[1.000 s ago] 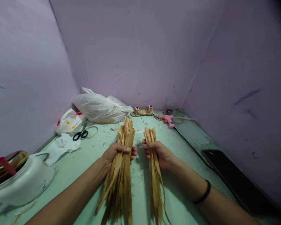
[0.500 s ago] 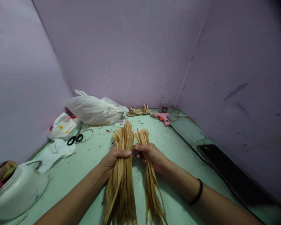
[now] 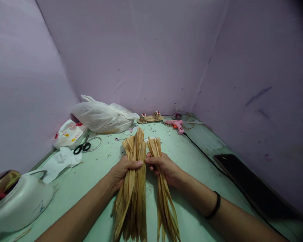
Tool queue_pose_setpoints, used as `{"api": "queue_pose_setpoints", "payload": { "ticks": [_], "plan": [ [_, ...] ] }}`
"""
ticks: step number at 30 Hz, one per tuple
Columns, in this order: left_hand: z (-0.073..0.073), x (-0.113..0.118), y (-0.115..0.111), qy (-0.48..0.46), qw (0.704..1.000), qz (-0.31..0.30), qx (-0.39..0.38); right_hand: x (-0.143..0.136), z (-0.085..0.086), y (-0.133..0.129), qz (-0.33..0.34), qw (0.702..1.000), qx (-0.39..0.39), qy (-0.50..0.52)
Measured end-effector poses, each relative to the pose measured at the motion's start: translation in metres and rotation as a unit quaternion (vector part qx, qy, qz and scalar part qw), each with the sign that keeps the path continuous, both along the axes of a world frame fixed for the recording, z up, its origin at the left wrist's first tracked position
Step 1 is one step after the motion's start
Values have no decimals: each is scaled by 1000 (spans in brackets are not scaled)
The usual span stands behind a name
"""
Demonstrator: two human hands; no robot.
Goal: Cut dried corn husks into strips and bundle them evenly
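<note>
A thick bundle of dried leaf strips (image 3: 133, 198) is gripped near its top by my left hand (image 3: 123, 169), the thumb lying across the front. My right hand (image 3: 165, 166) is closed round a thinner bundle of the same tan strips (image 3: 164, 198). Both bundles stand roughly upright, their loose lower ends fanning out toward me. The right thumb and fingertips touch or nearly touch the right edge of the thicker bundle. Fingers of my left hand are hidden behind the strips.
At the back lie a white plastic bag (image 3: 104, 117), a woven piece with red-and-white trims (image 3: 150, 118) and a pink glue gun (image 3: 177, 125) with a black cord. Scissors (image 3: 82, 147), a tissue pack (image 3: 70, 134) and a white pot (image 3: 22, 201) are left; a dark flat board (image 3: 252, 185) is right.
The right hand's thumb and fingertips have come slightly closer to the thicker bundle's edge, where a wide strip now shows more. Both bundles stay held; the view has shifted slightly.
</note>
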State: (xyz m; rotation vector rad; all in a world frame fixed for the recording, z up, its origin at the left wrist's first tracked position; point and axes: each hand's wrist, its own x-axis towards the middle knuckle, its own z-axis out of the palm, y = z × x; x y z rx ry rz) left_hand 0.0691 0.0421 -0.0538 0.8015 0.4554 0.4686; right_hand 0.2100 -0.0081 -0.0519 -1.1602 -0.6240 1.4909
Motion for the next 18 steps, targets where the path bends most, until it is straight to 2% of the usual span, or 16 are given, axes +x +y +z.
{"api": "queue_pose_setpoints", "payload": {
  "ticks": [4,8,11,14,18],
  "plan": [
    [0,-1,4,14,999,-1,-30,2,-4,0,22,1000,2,16],
    [-4,-4,8,80,993,77,-36,2,-5,0,9,1000,-4,13],
    [-6,-3,8,108,988,108,-23,1,-3,0,-15,1000,4,0],
    [-4,-1,5,93,989,113,-18,-2,-3,0,-37,999,16,-25],
    [-2,0,3,80,990,112,-17,-4,-8,1,-33,999,27,-26]
  ]
}}
